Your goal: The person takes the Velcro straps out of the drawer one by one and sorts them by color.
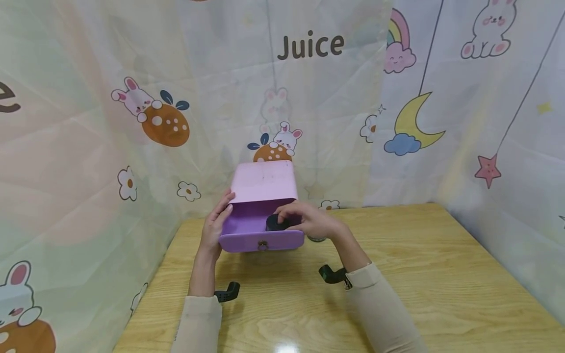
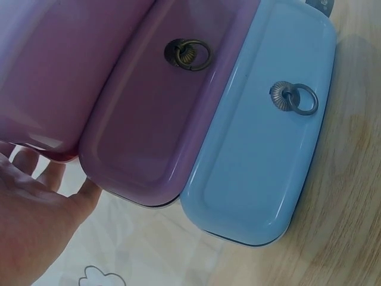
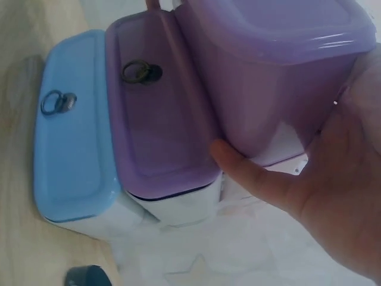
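A pink drawer box (image 1: 265, 181) stands on the table, its purple top drawer (image 1: 247, 241) pulled out. My left hand (image 1: 214, 233) rests against the left side of the box and drawer, fingers extended. Inside the drawer, my right hand (image 1: 311, 220) pinches a black round object (image 1: 274, 223); its exact kind is unclear. In the right wrist view, one finger (image 3: 256, 179) lies outside, under the drawer's side. Below are a closed purple drawer (image 2: 143, 119) and a closed light blue drawer (image 2: 256, 131), each with a ring pull.
A small round item with a dark top (image 3: 88, 276) stands on the wooden table (image 1: 397, 274) right of the box, partly hidden by my right hand in the head view. A printed cloth (image 1: 220, 98) hangs behind and at both sides.
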`<control>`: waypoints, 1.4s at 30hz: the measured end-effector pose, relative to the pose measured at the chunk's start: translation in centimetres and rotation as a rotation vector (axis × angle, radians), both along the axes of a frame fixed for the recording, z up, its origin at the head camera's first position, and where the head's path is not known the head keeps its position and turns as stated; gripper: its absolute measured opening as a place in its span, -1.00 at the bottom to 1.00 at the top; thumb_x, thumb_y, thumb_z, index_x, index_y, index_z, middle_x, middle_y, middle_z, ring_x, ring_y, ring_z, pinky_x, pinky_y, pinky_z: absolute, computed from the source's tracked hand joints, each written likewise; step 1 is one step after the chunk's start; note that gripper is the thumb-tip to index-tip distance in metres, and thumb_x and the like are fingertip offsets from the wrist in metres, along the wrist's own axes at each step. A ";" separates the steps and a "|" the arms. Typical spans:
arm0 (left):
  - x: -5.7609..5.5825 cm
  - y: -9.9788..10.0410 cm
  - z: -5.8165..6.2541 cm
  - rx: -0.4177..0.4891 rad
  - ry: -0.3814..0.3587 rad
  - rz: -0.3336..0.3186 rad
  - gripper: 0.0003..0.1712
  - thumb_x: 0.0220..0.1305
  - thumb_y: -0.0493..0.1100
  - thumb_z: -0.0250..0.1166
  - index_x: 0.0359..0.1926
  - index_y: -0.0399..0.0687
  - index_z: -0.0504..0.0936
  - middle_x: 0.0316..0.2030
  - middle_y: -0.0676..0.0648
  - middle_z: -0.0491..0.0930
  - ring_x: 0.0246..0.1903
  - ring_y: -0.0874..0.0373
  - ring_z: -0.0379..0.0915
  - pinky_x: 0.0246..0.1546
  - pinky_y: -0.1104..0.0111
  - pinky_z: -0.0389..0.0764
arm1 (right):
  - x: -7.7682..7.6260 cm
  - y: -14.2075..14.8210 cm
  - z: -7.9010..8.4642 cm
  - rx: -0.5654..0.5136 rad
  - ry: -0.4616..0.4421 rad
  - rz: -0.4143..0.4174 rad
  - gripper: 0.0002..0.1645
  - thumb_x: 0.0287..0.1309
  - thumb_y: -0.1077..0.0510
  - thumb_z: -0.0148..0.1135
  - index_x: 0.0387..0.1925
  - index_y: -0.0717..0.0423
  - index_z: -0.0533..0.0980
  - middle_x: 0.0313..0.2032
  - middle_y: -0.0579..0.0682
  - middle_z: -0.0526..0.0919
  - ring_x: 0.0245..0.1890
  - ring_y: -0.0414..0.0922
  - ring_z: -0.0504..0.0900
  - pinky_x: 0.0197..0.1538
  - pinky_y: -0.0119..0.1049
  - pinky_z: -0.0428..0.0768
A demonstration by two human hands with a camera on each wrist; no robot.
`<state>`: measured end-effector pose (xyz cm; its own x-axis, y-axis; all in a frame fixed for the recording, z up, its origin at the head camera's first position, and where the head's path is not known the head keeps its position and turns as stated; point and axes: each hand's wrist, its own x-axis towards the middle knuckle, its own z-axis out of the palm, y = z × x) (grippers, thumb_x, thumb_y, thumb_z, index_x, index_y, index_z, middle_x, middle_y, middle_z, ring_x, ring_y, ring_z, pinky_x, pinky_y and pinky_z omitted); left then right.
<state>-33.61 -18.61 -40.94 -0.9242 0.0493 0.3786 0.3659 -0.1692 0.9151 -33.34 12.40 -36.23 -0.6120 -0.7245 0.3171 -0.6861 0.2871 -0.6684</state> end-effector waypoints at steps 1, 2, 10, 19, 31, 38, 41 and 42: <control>0.0 0.0 0.0 -0.002 0.001 0.002 -0.47 0.60 -0.13 0.13 0.48 -0.12 0.42 0.60 0.14 0.20 0.64 0.19 -0.10 0.68 0.07 -0.19 | 0.1 0.1 -0.1 -0.023 -0.021 -0.003 -0.77 0.26 0.20 0.45 -0.06 0.05 0.64 0.30 0.06 0.61 0.39 0.03 0.49 0.32 -0.12 0.54; 0.0 0.0 0.0 -0.003 0.001 0.004 -0.48 0.60 -0.13 0.14 0.48 -0.12 0.43 0.60 0.13 0.21 0.64 0.19 -0.09 0.68 0.08 -0.18 | 0.1 0.1 -0.3 -0.047 -0.039 -0.010 -0.77 0.27 0.20 0.45 -0.06 0.03 0.64 0.32 0.04 0.60 0.39 0.02 0.48 0.24 -0.15 0.57; 0.0 0.2 0.6 0.008 0.013 0.003 -0.48 0.59 -0.14 0.15 0.47 -0.13 0.44 0.61 0.10 0.19 0.62 0.24 -0.06 0.68 0.15 -0.18 | 0.5 0.4 -1.4 -0.286 -0.203 -0.016 -0.74 0.29 0.33 0.39 -0.04 0.05 0.62 0.41 0.00 0.52 0.40 0.07 0.45 0.09 -0.29 0.60; 0.0 0.2 0.5 0.016 0.003 0.002 -0.48 0.59 -0.17 0.13 0.48 -0.16 0.43 0.60 0.12 0.21 0.62 0.23 -0.06 0.68 0.17 -0.17 | 1.1 0.9 -2.0 -0.411 -0.273 -0.008 -0.76 0.32 0.33 0.36 0.00 0.21 0.59 0.43 0.12 0.49 0.44 0.14 0.40 0.19 -0.34 0.63; -0.1 0.3 0.6 0.007 0.003 0.010 -0.48 0.58 -0.15 0.15 0.47 -0.14 0.44 0.60 0.10 0.20 0.62 0.23 -0.05 0.68 0.16 -0.16 | 1.5 2.1 -2.7 -0.545 -0.267 -0.152 -0.69 0.29 0.32 0.39 0.03 0.25 0.57 0.41 0.11 0.52 0.46 0.15 0.43 0.47 0.09 0.45; 0.0 0.3 0.6 0.006 -0.003 0.013 -0.48 0.59 -0.15 0.14 0.47 -0.13 0.44 0.59 0.15 0.21 0.62 0.24 -0.07 0.68 0.17 -0.16 | 1.2 3.2 -2.6 -0.566 -0.252 -0.176 -0.70 0.31 0.29 0.39 0.04 0.23 0.57 0.40 0.10 0.53 0.29 0.08 0.61 0.23 -0.26 0.67; 0.0 0.1 0.5 0.007 -0.007 0.012 -0.48 0.59 -0.16 0.13 0.48 -0.13 0.44 0.59 0.15 0.21 0.62 0.24 -0.07 0.68 0.17 -0.16 | 1.1 3.7 -2.6 -0.591 -0.266 -0.150 -0.72 0.32 0.31 0.36 0.03 0.23 0.57 0.38 0.08 0.53 0.22 0.00 0.66 0.17 -0.20 0.73; 0.0 0.1 0.4 0.008 -0.007 0.012 -0.49 0.59 -0.16 0.13 0.47 -0.14 0.44 0.60 0.14 0.21 0.62 0.24 -0.07 0.68 0.17 -0.16 | 1.0 3.9 -2.7 -0.598 -0.275 -0.143 -0.73 0.33 0.32 0.36 0.03 0.22 0.57 0.38 0.06 0.53 0.21 -0.02 0.66 0.17 -0.16 0.74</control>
